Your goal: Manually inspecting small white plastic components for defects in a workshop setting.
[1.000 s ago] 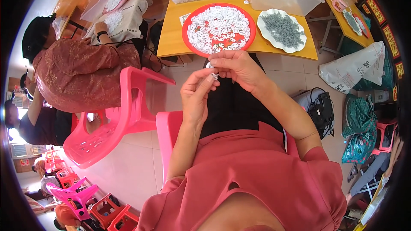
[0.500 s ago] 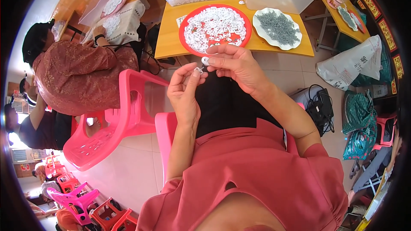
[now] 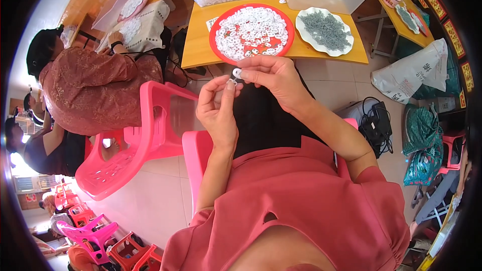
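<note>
White oval piece (image 3: 237, 72) pinched in your right hand (image 3: 273, 79); your left hand (image 3: 219, 106) pinches a small part (image 3: 232, 81). Likely light, stiff, slick: grip edges.

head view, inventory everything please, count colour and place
tables: three visible, yellow-brown, ahead and either side
round tray: one, red, middle table
small pieces: many, white, in tray
scalloped plate: one, white, right of tray
slim parts: many, grey, on plate
bins: several, clear, on tables
sacks: several, white and teal, right
cable bundle: one, black, right
chairs: several, pink and red, mostly left
co-workers: several, dark or red-brown clothing, left
left hand: one, bare, pinching white piece
right hand: one, bare, pinching white disc
</note>
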`<state>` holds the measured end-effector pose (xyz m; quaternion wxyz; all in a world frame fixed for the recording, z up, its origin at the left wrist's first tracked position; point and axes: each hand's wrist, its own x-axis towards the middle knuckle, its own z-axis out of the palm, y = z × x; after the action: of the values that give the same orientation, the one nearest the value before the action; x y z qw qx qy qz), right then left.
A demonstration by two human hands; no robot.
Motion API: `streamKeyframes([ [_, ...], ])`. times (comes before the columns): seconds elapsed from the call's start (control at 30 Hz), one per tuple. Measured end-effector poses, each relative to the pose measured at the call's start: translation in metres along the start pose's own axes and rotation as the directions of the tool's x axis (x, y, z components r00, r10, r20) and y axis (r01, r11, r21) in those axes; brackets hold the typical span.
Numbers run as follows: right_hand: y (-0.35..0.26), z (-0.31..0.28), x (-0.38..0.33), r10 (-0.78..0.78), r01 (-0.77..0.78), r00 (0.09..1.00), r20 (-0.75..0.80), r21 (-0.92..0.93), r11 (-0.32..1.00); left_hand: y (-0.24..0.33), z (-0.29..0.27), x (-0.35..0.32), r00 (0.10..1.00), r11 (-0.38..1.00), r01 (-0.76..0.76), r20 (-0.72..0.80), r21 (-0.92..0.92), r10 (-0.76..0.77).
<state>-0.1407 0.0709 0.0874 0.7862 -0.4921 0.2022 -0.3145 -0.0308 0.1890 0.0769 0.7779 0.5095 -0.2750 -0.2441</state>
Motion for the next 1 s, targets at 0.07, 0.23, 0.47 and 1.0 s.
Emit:
streamKeyframes([
  [0.07, 0.004, 0.004, -0.001, -0.188, 0.185, 0.982, -0.014, -0.109, 0.977, 0.001, 0.001, -0.002, 0.999, 0.999, -0.035, -0.009, 0.035, 0.035],
  [0.23, -0.004, 0.013, -0.009, -0.227, 0.227, 0.973, 0.036, -0.296, 0.928, 0.0, -0.001, -0.003, 0.998, 0.998, -0.057, -0.022, 0.023, 0.057],
  [0.47, -0.007, 0.006, -0.011, -0.192, 0.203, 0.978, 0.081, -0.172, 0.964, 0.002, -0.002, -0.004, 1.0, 0.999, -0.018, 0.01, -0.033, 0.019],
  [1.0, -0.033, 0.004, -0.032, -0.085, 0.106, 0.987, 0.137, -0.156, 0.982, -0.021, -0.019, 0.005, 0.894, 0.979, 0.044, 0.445, -0.198, 0.049],
])
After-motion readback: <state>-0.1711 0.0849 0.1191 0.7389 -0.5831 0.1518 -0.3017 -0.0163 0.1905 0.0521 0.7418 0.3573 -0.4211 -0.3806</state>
